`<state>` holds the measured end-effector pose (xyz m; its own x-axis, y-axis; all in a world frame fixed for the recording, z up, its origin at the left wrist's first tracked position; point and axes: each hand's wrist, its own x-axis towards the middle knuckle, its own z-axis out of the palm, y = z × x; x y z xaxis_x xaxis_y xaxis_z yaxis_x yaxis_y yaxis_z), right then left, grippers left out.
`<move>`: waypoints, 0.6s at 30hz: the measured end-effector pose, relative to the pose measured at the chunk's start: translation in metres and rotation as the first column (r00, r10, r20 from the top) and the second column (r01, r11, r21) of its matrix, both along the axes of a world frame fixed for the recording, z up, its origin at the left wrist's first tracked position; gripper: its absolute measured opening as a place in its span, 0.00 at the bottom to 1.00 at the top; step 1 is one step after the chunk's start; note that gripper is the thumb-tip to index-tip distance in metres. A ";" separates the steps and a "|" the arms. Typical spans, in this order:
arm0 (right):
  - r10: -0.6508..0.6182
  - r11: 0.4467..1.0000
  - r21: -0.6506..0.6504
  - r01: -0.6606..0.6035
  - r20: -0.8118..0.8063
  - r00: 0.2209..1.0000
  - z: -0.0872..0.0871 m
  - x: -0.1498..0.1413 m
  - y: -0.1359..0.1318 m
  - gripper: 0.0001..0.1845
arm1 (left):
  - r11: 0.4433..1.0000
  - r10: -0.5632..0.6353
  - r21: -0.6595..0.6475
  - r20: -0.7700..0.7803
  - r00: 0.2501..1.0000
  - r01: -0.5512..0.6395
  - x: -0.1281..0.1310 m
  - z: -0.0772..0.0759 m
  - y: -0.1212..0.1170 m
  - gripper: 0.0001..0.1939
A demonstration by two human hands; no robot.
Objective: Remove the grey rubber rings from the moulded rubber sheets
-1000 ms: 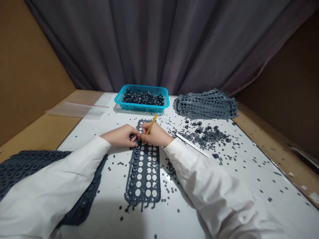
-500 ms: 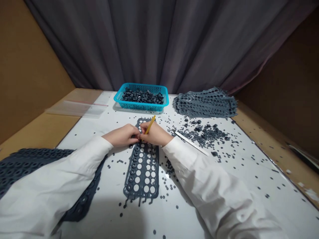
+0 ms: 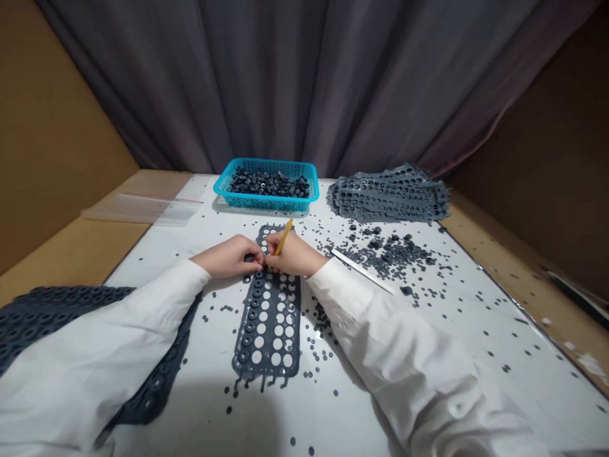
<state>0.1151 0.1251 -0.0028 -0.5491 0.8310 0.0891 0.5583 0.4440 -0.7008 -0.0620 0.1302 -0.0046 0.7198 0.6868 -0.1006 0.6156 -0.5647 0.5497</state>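
Note:
A dark grey moulded rubber sheet (image 3: 267, 317) with rows of round holes lies lengthwise before me. Ring-shaped pieces fill its left row, and the other rows show white through the holes. My right hand (image 3: 292, 252) is closed around a slim yellow pen-like tool (image 3: 286, 233), its lower end down at the sheet. My left hand (image 3: 233, 256) meets it at the sheet's left edge, fingertips pinched together. Something small and dark shows within the left fingers, too hidden to name. Both hands cover part of the sheet's upper half.
Behind stands a blue basket (image 3: 266, 202) of small black parts. A stack of perforated grey sheets (image 3: 390, 193) lies back right, near scattered dark discs (image 3: 392, 257) and a white strip (image 3: 361, 271). More ringed sheets (image 3: 157, 387) lie under my left arm; clear bags (image 3: 143, 208) lie back left.
The whole view has shifted slightly. My hands stay together at nearly the same spot on the sheet, with small finger movements; the yellow tool remains in my right hand.

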 end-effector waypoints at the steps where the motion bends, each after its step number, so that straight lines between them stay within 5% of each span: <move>1: 0.001 1.000 0.003 -0.001 -0.007 1.000 0.000 0.000 0.000 0.14 | 1.000 -0.004 0.006 -0.010 1.000 0.004 0.001 0.001 -0.001 0.06; 18: 0.012 0.999 -0.052 -0.017 -0.087 0.996 -0.002 -0.002 0.000 0.11 | 0.998 -0.015 0.062 -0.058 0.998 0.019 0.002 0.003 -0.002 0.04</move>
<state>0.1132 0.1249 -0.0050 -0.5531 0.8278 0.0936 0.4882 0.4131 -0.7688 -0.0595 0.1280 -0.0020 0.7256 0.6809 -0.0997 0.6354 -0.6072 0.4771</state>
